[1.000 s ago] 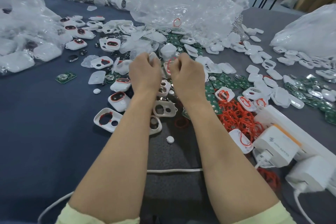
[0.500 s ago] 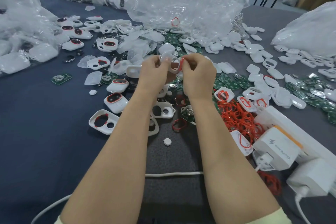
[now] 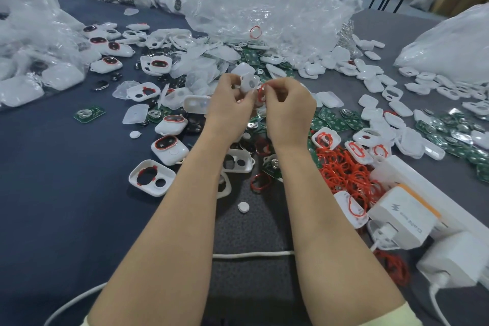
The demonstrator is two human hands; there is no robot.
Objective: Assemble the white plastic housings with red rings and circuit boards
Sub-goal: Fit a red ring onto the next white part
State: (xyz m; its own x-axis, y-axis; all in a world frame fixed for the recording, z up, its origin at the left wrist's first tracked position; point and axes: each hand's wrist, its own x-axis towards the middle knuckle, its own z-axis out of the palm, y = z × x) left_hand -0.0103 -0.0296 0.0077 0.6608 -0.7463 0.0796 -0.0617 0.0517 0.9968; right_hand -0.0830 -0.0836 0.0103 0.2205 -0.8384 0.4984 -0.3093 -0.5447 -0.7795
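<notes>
Holding a small white plastic housing (image 3: pixel 248 83) with round openings, the left hand (image 3: pixel 229 103) grips it between thumb and curled fingers at the middle of the view. The right hand (image 3: pixel 288 108), just beside it at three o'clock, pinches a thin red rubber ring (image 3: pixel 261 92) that touches the housing's right edge. Both bare forearms reach in from six o'clock.

Below the hands lies a dark blue cloth-covered desk (image 3: pixel 53 193). At six o'clock, near the wrists, sit an empty white shell (image 3: pixel 238 161), a single red loop (image 3: pixel 260 182) and a small white round button (image 3: pixel 243 207). A white cord (image 3: pixel 251 255) runs across under the forearms.

At eight o'clock an open white shell with red tabs (image 3: pixel 152 177) lies face up. Just beyond it are closed white housings with red-rimmed dark windows (image 3: pixel 170 149).

At four o'clock a heap of loose red rings (image 3: pixel 344 174) spreads beside a white and orange charger (image 3: pixel 402 217) plugged into a white power strip (image 3: pixel 423 188).

At three o'clock green circuit boards (image 3: pixel 333 122) mix with many white covers (image 3: pixel 391 92). One green board (image 3: pixel 89 113) lies alone at nine o'clock.

At twelve o'clock crumpled clear plastic bags (image 3: pixel 264 2) rise behind the parts.
</notes>
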